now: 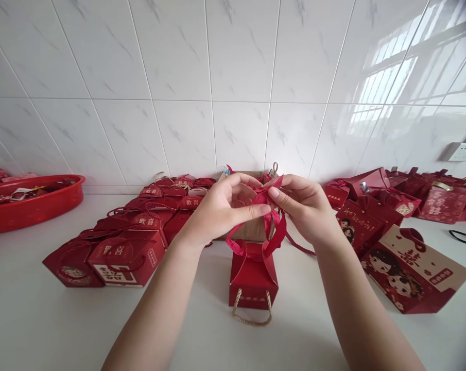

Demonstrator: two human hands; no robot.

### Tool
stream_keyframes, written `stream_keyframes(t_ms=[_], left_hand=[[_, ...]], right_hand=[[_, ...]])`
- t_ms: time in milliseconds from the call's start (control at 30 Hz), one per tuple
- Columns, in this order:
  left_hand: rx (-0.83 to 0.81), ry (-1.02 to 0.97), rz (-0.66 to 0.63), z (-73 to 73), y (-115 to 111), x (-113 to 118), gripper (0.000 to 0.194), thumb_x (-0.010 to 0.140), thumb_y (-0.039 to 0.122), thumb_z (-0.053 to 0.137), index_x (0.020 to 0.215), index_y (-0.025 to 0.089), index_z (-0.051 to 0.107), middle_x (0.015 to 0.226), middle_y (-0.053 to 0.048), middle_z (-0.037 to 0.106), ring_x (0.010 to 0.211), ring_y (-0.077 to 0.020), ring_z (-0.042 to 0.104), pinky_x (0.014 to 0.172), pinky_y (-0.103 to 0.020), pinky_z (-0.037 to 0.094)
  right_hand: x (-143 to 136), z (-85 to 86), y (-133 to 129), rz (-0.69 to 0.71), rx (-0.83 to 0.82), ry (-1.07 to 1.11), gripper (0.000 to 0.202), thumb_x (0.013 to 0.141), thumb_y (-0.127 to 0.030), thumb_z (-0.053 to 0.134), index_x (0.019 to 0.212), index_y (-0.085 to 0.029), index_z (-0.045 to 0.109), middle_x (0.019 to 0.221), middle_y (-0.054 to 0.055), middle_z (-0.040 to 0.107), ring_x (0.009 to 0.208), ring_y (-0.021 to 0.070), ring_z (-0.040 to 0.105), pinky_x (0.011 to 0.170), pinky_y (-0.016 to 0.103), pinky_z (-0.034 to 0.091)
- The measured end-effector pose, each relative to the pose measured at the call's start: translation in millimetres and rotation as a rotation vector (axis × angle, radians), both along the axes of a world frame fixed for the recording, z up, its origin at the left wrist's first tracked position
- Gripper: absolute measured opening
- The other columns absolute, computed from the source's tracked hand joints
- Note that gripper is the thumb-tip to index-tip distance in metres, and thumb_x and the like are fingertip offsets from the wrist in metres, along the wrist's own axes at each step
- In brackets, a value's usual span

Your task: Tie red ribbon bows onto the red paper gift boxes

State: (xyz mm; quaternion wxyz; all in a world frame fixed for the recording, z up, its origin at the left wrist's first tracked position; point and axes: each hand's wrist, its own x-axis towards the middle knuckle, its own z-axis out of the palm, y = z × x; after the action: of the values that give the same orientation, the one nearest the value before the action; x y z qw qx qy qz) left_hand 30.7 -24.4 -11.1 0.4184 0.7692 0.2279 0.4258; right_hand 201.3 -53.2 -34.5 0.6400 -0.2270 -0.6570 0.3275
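Boxes (148,221) block left, bags (387,219) right, the ribboned box (253,275) midway; near counter (213,340) leaves passage.

Toward your twelve o'clock, a wall of pale, grey-veined tiles (240,51) rises behind the white surface (205,330); at two you catch a barred window's reflection (387,77) in its gloss. At your nine sits a red basin (43,211) with mixed small items inside, cut off by the view's edge. At eight, you have red boxes (124,250) packed in rows, cords lying over their tops. Swing to three: red bags (441,203) crowd together below a white wall socket (464,152), with a black loop (464,237) just in front. At four, your beige-and-red bag (414,273) shows two cartoon figures.
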Motion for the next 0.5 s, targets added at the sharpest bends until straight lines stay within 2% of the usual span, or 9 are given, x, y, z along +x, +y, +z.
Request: stream_keyframes(t_ms=[67,133,200,333,400,500], left_hand=[[0.048,0.129,-0.031,0.8,2.2,-4.1,0.026,0.073,0.034,0.073,0.096,0.023,0.067,0.089,-0.003,0.07,0.097,-0.0227,0.063,0.084,-0.036,0.052],[0.125,0.208,-0.048,0.8,5.3,-7.1,0.015,0.08,0.036,0.065,0.086,0.023,0.071,0.083,-0.004,0.071,0.105,-0.0244,0.059,0.093,-0.041,0.047],[0.163,0.253,-0.045,-0.2,8.7,-9.0,0.017,0.084,0.035,0.059,0.079,0.025,0.071,0.082,-0.003,0.071,0.115,-0.0249,0.054,0.1,-0.043,0.042],[0.135,0.255,-0.011,-3.5,13.3,-11.2,0.017,0.085,0.037,0.057,0.077,0.027,0.068,0.082,-0.004,0.07,0.132,-0.0252,0.038,0.107,-0.046,0.032],[0.122,0.216,-0.003,-3.9,13.3,-11.2,0.017,0.083,0.038,0.059,0.075,0.025,0.068,0.078,-0.004,0.069,0.126,-0.0273,0.044,0.102,-0.046,0.037],[0.09,0.172,0.017,-2.9,11.7,-9.8,0.019,0.078,0.041,0.065,0.071,0.023,0.068,0.068,-0.003,0.067,0.096,-0.0258,0.061,0.084,-0.038,0.049]], right_hand=[[3.7,1.2,-2.2,-0.008,0.033,-0.028,0.008,0.085,-0.021,0.063,0.088,-0.024,0.07,0.08,0.0,0.068,0.074,0.0112,0.063,0.069,0.024,0.053],[9.1,3.9,-6.6,-0.032,0.078,-0.112,0.012,0.086,-0.019,0.061,0.09,-0.024,0.071,0.083,0.001,0.069,0.076,0.0125,0.063,0.069,0.026,0.053],[15.5,7.2,-11.5,-0.082,0.16,-0.26,0.014,0.085,-0.017,0.061,0.091,-0.024,0.072,0.087,0.003,0.068,0.08,0.0149,0.063,0.069,0.029,0.053],[24.7,10.2,-16.4,-0.216,0.314,-0.601,0.023,0.08,-0.009,0.06,0.094,-0.023,0.072,0.092,0.005,0.067,0.084,0.0177,0.063,0.071,0.032,0.053],[25.3,8.7,-14.7,-0.268,0.338,-0.708,0.025,0.079,-0.007,0.058,0.093,-0.022,0.072,0.093,0.005,0.067,0.083,0.0176,0.063,0.07,0.031,0.054],[23.0,4.3,-9.1,-0.342,0.365,-0.8,0.023,0.078,-0.007,0.057,0.088,-0.02,0.072,0.091,0.006,0.066,0.08,0.0174,0.062,0.066,0.031,0.054]])
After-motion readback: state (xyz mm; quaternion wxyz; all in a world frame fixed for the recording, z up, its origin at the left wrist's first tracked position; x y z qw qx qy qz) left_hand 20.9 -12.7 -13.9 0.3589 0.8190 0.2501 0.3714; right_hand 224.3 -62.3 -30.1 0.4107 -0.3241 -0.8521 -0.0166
